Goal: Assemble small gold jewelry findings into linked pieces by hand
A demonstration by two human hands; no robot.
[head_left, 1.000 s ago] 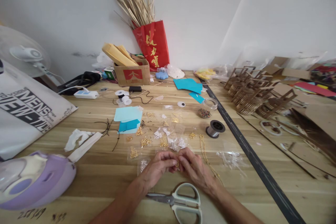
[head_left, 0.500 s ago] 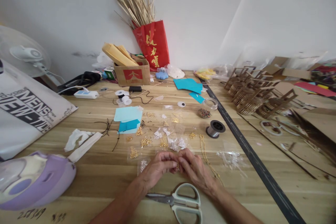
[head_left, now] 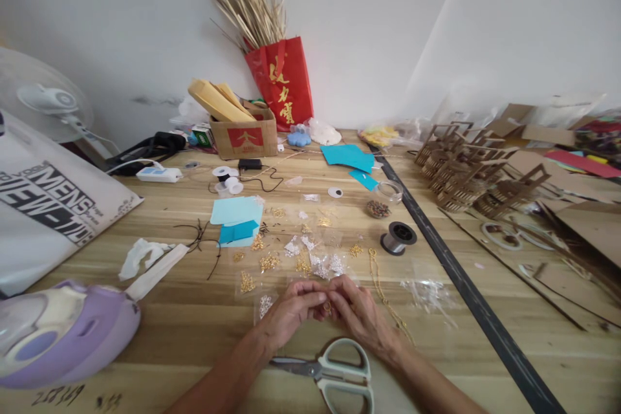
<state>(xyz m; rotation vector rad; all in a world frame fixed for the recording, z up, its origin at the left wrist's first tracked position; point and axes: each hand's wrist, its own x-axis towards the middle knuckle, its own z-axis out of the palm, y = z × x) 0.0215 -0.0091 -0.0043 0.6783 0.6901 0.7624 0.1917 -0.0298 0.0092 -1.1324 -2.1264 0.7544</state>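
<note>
My left hand (head_left: 297, 306) and my right hand (head_left: 356, 310) meet fingertip to fingertip above the wooden table. Pinched between them is a small gold-coloured ring (head_left: 327, 306), partly covered by the fingers. Both hands are closed. Below them lies a pair of scissors (head_left: 334, 372) with pale handles, blades pointing left. A gold chain (head_left: 381, 288) stretches along the table beside my right hand. Just beyond the fingers are small silver pieces (head_left: 336, 264) and gold pieces (head_left: 303, 265). White-and-silver bits (head_left: 265, 305) lie by my left wrist.
To the right stand a wire spool (head_left: 398, 238), a jar of beads (head_left: 378, 208) and a black strip (head_left: 436, 252) across the table. Small wooden baskets (head_left: 451, 174) sit farther right. On the left are a purple-and-white appliance (head_left: 72, 336) and a white bag (head_left: 53, 207).
My fingers have shifted very slightly around the small ring, which shows a little more clearly now. Everything else stays in place.
</note>
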